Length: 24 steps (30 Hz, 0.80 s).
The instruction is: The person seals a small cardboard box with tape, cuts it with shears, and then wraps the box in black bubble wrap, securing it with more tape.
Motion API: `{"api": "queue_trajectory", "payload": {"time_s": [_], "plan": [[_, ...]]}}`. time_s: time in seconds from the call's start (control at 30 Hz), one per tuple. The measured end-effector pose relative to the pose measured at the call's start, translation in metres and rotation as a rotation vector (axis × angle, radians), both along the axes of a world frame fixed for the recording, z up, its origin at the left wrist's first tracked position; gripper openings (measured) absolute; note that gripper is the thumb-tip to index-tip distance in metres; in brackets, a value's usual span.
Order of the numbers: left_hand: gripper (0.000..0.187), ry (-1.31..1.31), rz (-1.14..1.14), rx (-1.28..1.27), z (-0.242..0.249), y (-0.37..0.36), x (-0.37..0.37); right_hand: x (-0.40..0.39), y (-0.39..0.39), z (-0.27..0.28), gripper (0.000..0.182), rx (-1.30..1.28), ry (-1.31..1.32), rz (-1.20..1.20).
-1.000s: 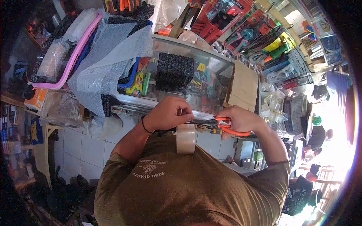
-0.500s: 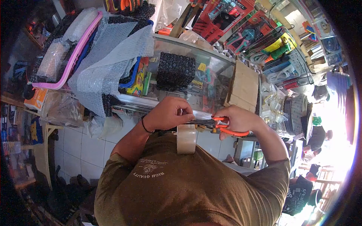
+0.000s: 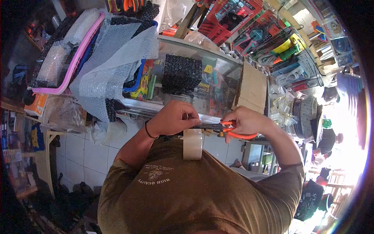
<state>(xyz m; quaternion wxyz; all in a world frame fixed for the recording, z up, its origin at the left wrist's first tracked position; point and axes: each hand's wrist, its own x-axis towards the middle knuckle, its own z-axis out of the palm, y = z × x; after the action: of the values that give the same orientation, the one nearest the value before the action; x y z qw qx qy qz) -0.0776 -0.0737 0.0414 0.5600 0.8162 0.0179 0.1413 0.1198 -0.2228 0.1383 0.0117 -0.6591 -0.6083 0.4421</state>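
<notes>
Orange-handled scissors (image 3: 238, 135) are in my right hand (image 3: 249, 123), with the dark blades pointing left. My left hand (image 3: 176, 117) is closed, its thumb and fingertips pinched at the blade end; what they grip there is too small to make out. Just below the blades, a wide roll of tape (image 3: 193, 145) rests against the brown shirt. Beyond my hands, a block wrapped in black bubble wrap (image 3: 182, 74) lies on the glass counter (image 3: 228, 78).
Clear bubble wrap (image 3: 113, 58) drapes over a pink-rimmed basket (image 3: 78, 62) at the left. Flat cardboard (image 3: 252, 89) lies at the counter's right end. Packaged tools (image 3: 233, 19) stand behind. A person (image 3: 327, 142) is at the far right.
The scissor handles and my right hand have shifted slightly, and my right forearm has moved a little outward. My left hand and the tape roll are almost unchanged.
</notes>
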Motion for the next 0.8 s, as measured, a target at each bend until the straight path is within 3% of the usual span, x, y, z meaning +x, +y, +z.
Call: {"api": "queue_trajectory", "payload": {"time_s": [0.3,0.37,0.53,0.67,0.73,0.8], "plan": [[0.014,0.013,0.003,-0.022,-0.005,-0.001,0.001,0.002,0.001,-0.001,0.033,-0.047,-0.013,-0.018],[0.014,0.026,0.015,-0.016,-0.005,-0.002,0.002,0.008,-0.001,-0.008,0.037,0.079,0.029,0.036],[0.014,-0.006,0.083,-0.16,-0.009,-0.007,0.001,0.009,0.002,-0.007,0.038,0.075,-0.012,0.064],[0.014,0.021,0.088,-0.133,-0.006,-0.007,0.0,0.006,0.004,-0.004,0.038,0.069,-0.027,0.075],[0.015,0.077,0.106,-0.424,-0.007,-0.01,0.0,0.002,0.005,-0.001,0.036,0.031,-0.011,0.048],[0.015,0.088,0.107,-0.406,-0.004,-0.01,0.0,0.001,0.005,0.001,0.035,-0.007,0.005,0.018]]}}
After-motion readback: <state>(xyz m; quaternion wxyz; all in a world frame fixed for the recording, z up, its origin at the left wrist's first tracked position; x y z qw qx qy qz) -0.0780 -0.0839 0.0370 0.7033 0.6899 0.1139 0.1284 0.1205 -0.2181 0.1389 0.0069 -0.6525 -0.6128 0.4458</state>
